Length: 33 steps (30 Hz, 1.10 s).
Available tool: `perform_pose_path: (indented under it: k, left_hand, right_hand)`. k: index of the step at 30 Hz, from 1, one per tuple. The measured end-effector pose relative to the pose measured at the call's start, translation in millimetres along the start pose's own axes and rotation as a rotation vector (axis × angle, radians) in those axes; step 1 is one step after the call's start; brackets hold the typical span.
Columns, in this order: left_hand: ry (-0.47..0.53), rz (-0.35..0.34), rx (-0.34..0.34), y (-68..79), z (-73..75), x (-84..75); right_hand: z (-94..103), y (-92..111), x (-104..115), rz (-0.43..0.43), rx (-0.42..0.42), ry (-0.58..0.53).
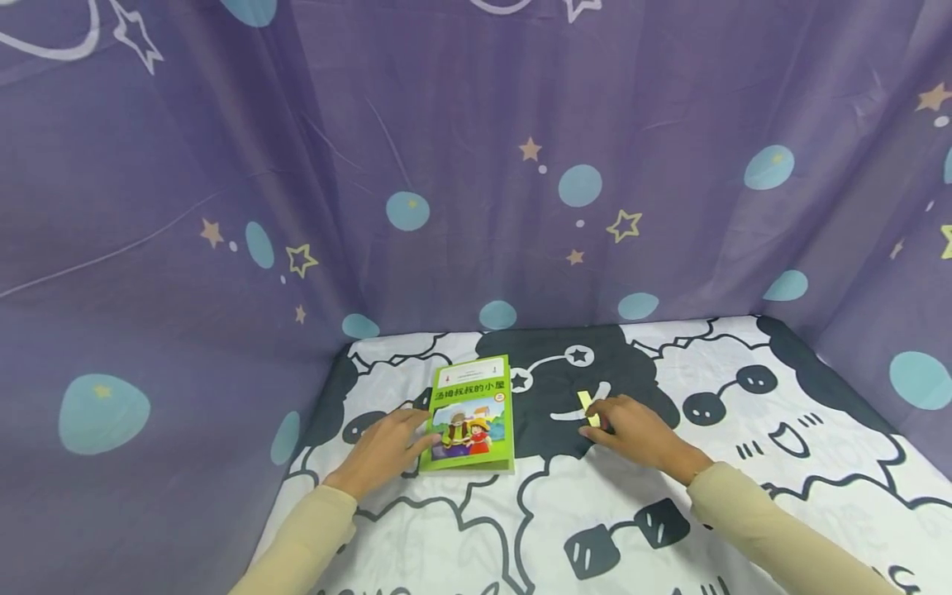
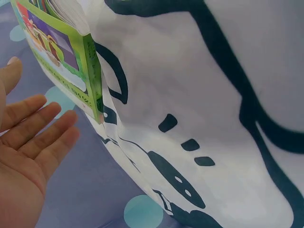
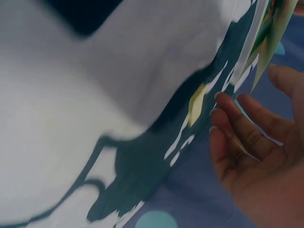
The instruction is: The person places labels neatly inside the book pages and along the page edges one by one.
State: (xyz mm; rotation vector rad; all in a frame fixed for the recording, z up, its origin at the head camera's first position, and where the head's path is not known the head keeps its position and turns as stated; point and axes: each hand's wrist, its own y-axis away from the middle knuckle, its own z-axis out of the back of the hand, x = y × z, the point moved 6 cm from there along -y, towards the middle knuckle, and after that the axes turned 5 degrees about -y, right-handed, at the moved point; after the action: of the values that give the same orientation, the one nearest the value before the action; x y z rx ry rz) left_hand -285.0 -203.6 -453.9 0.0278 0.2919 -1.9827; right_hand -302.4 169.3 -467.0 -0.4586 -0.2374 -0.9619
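A green storybook with an illustrated cover lies on the cloth, its front facing up. My left hand is at the book's left side, thumb and fingers spread; in the left wrist view the palm shows with nothing in it. To the right of the book, a small pale-yellow strip of paper lies on a dark patch of the cloth. My right hand hovers at the strip, its fingers loosely bent and overlapping it in the head view. In the right wrist view, the strip appears beyond the fingertips, outside the grasp.
A white cloth printed with black cartoon sheep covers the table. Purple curtains with stars and blue dots hang behind it and on both sides.
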Motion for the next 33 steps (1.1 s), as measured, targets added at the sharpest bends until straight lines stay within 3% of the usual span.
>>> perform_pose_path:
  k: [4, 9, 25, 33]
  left_hand:
    - [0.011, -0.026, -0.009, -2.0, -3.5, -1.5]
    - [0.021, -0.05, 0.026, -0.2, -10.6, -3.7]
    - [-0.018, -0.196, 0.013, -2.0, -19.2, -18.0]
    - [-0.033, -0.218, 0.038, -2.8, -22.6, -24.3]
  right_hand:
    - [-12.9, -7.4, 12.5, 0.03, 0.01, -0.026]
    - [-24.0, -15.5, 28.8, 0.064, 0.032, -0.065]
    - [-62.1, -37.6, 68.8, 0.067, 0.128, -0.107]
    - [-81.8, -40.5, 80.3, 0.045, 0.174, -0.1]
